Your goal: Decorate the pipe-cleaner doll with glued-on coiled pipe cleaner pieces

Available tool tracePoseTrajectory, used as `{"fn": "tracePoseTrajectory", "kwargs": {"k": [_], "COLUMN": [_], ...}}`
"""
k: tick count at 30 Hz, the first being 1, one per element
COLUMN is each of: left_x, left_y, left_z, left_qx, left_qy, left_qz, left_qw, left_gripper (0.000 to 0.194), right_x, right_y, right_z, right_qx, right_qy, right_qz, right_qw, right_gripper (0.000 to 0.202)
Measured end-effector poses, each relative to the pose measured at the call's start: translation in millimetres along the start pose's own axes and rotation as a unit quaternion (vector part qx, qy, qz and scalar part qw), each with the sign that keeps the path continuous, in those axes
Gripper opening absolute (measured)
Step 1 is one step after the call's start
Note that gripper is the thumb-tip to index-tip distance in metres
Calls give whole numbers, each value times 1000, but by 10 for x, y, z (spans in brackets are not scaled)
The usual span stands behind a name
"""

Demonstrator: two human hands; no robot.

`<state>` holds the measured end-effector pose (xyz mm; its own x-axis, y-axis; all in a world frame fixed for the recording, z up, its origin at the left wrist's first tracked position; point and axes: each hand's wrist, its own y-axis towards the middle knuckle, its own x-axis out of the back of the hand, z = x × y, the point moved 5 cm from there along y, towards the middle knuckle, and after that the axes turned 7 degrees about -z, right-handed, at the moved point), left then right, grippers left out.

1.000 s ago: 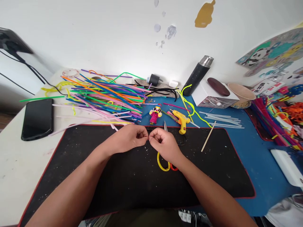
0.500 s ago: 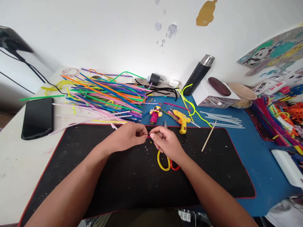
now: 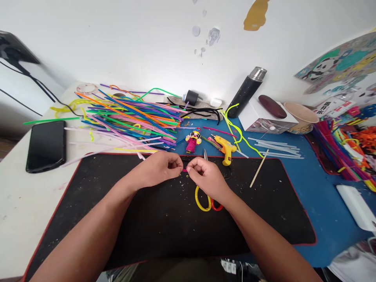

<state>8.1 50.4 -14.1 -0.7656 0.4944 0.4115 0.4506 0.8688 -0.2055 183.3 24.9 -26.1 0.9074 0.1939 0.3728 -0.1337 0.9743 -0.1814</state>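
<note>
Magenta strip (image 3: 185,170), small and mostly hidden by fingers, showed in the narrow gap between the two hands, above the upper middle part of the black mat (image 3: 164,227). The left hand (image 3: 161,168) was closed, its thumb and fingertips gripping one end of the strip. The right hand (image 3: 208,176) pinched the other end between thumb and forefinger, its remaining fingers curled.

Scissors (image 3: 210,204) lay partly under the right hand, the yellow and red handles toward the person and a blade tip showing beyond the knuckles. Just past the hands was a little figure (image 3: 192,145) with a magenta body, and to its right lay a yellow glue gun (image 3: 225,149). A thin wooden stick (image 3: 259,169) rested farther right, across the mat's far part. Over to the left, a heap of coloured pipe cleaners (image 3: 132,115) spread across the desk (image 3: 17,203), near a black phone (image 3: 46,146).
</note>
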Motion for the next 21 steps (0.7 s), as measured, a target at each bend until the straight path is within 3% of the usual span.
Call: {"fn": "tracePoseTrajectory", "kwargs": {"k": [7, 21], "left_x": [4, -40], "left_y": [6, -25], "left_z": [-16, -39], "left_qx": [-9, -94], "left_qy": [-4, 121], "left_qz": [-3, 17], "left_qw": [1000, 988], "left_gripper": [17, 12], "right_x": [13, -25], "right_y": [-19, -42], "right_z": [41, 109], "right_qx": [25, 78], "right_qy": [-55, -159], "right_qz": [32, 85], "right_qw": [998, 981], "right_gripper": [7, 11]}}
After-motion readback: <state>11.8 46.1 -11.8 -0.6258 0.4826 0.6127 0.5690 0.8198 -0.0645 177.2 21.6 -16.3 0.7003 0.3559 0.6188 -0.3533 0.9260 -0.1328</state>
